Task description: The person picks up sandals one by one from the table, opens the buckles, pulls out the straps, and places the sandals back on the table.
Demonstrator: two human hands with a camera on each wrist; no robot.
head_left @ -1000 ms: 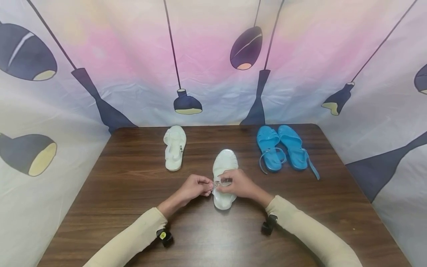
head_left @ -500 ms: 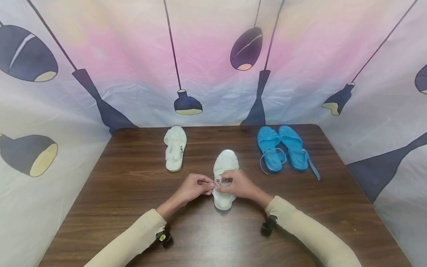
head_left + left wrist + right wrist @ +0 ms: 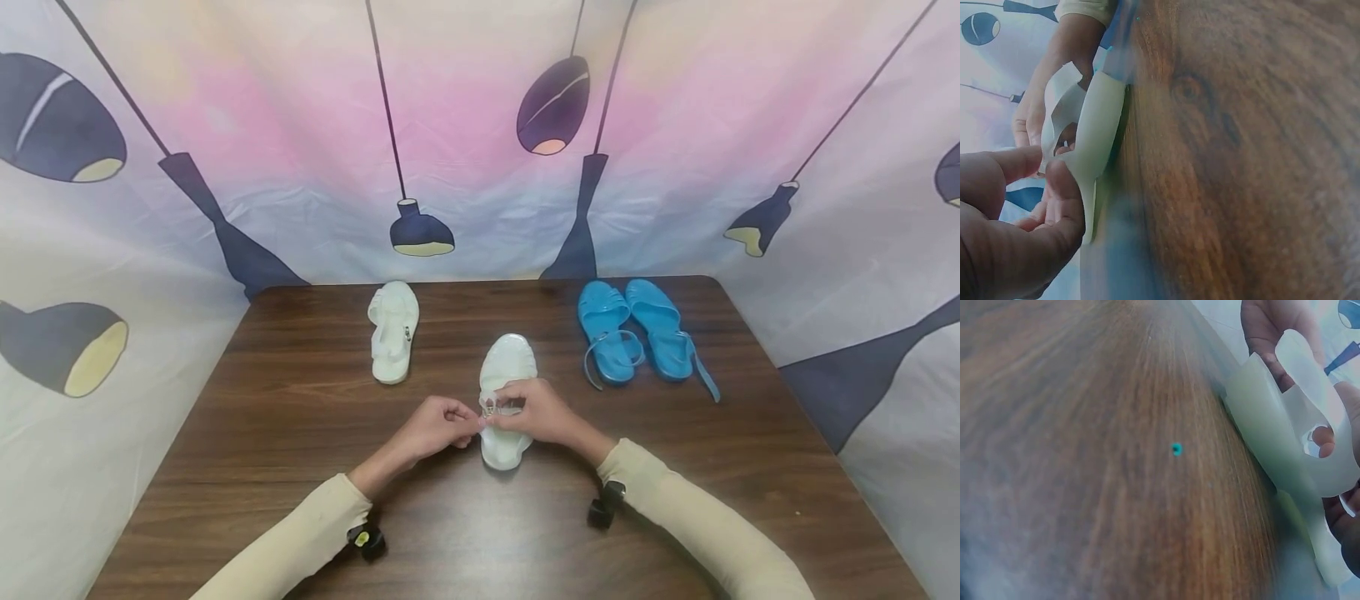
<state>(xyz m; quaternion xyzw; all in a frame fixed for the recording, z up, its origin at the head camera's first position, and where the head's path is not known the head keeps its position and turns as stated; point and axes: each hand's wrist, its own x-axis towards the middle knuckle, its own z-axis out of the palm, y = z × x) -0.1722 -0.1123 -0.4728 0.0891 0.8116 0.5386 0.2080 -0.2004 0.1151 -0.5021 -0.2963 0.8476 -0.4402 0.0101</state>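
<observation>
A white sandal (image 3: 508, 357) lies on the brown table with its toe pointing away from me. At its left side my left hand (image 3: 442, 427) pinches the end of the ankle strap (image 3: 1059, 115) between thumb and forefinger. From the other side my right hand (image 3: 542, 412) reaches over the sandal and holds the strap by the small metal buckle (image 3: 490, 408). The fingertips of both hands nearly meet there. In the right wrist view the strap loops up above the sole (image 3: 1272, 419). Fingers partly hide the buckle and strap end.
A second white sandal (image 3: 393, 333) lies at the back left of the table (image 3: 300, 467). Two blue sandals, one (image 3: 600, 308) beside the other (image 3: 654, 312), lie at the back right with loose straps. A printed cloth (image 3: 480, 125) hangs behind the table.
My left fingertips have shifted slightly down and in toward the buckle. The right hand keeps its hold, and the sandals stay in place.
</observation>
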